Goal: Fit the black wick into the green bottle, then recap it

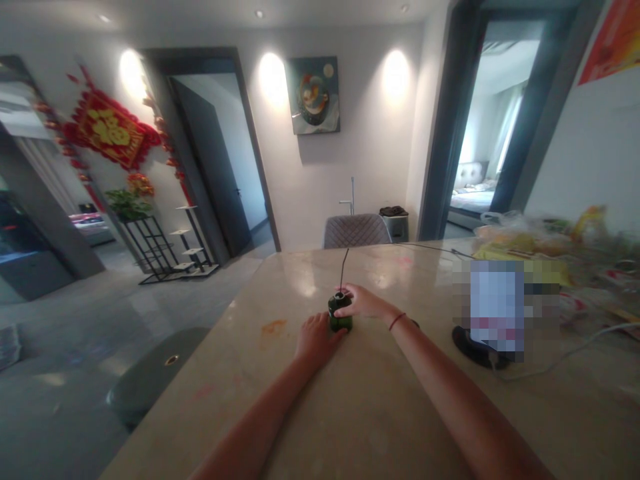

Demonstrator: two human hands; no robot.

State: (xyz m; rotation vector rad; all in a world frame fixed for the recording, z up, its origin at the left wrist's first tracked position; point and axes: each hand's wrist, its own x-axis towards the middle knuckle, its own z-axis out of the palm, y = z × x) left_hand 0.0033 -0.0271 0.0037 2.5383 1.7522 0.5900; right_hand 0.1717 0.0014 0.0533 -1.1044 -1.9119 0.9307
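A small dark green cylinder (341, 315) with a black top stands on the beige marble table (250, 360), and a thin black cable rises from it toward the far side. My right hand (364, 302), with a red string around the wrist, lies across its top with the fingers wrapped around it. My left hand (317, 337) presses against its lower left side and hides part of it. Both forearms rest along the tabletop.
Right of my hands, a round black base (475, 348) sits under a pixelated patch, with a white cable (555, 353) nearby. Bags and yellow packets (525, 243) are piled at the far right. An orange stain (274, 327) marks the marble. A grey chair (356, 231) stands beyond the table.
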